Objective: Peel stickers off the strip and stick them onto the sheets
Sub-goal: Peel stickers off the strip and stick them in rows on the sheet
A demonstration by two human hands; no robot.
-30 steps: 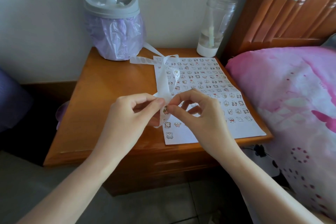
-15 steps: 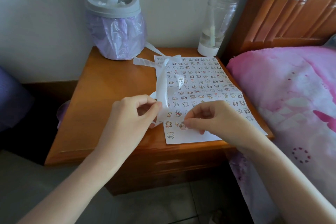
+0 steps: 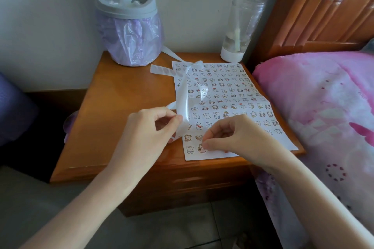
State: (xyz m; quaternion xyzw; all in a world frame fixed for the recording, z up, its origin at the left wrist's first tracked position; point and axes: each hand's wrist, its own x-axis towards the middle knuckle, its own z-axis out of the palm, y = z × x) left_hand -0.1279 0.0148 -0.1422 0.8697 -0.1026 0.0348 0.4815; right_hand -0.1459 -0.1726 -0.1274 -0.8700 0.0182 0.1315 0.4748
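Note:
A white sheet [image 3: 232, 95] covered with several rows of small cartoon stickers lies on the right half of a wooden nightstand [image 3: 113, 107]. A long, glossy white backing strip [image 3: 183, 99] curls up from the sheet's far left corner. My left hand [image 3: 147, 127] pinches the strip's near end between thumb and forefinger, just left of the sheet. My right hand [image 3: 234, 137] rests low on the sheet's near left part, fingertips pressing a small sticker [image 3: 201, 148] onto the paper in the bottom row.
A grey swing-lid bin [image 3: 127, 24] with a purple liner stands at the nightstand's back. A clear jar [image 3: 240, 26] with a white stick stands at the back right. A pink bed cover [image 3: 323, 107] and wooden headboard [image 3: 327, 6] border the right side.
My right hand left the strip with a sticker and moved down to the sheet's near left part, pressing it there. My left hand kept hold of the strip and shifted slightly.

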